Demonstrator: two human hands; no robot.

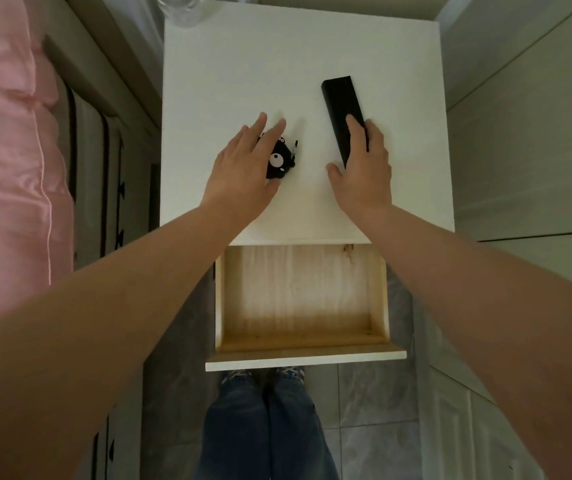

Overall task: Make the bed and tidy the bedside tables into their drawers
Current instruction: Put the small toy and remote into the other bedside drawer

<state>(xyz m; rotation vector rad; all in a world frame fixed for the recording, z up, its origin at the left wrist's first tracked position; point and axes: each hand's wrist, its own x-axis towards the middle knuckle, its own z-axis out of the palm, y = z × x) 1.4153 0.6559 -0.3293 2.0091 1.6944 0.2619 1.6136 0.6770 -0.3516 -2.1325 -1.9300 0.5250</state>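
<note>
A white bedside table (229, 71) stands below me with its wooden drawer (298, 299) pulled open and nothing in it. A small black case with a cartoon eye (279, 164) lies on the tabletop. My left hand (243, 168) lies over its left side with straight fingers, the thumb at its near edge. A long black remote (340, 109) lies to the right. My right hand (364, 171) covers its near end, fingers curled over its right edge and the thumb by its tip.
A clear glass (180, 8) stands at the table's far left corner. The bed with pink bedding (3, 150) and a dark frame runs along the left. A wall or cupboard panel (527, 133) stands to the right. My legs and shoes (263, 410) are on the tiled floor below the drawer.
</note>
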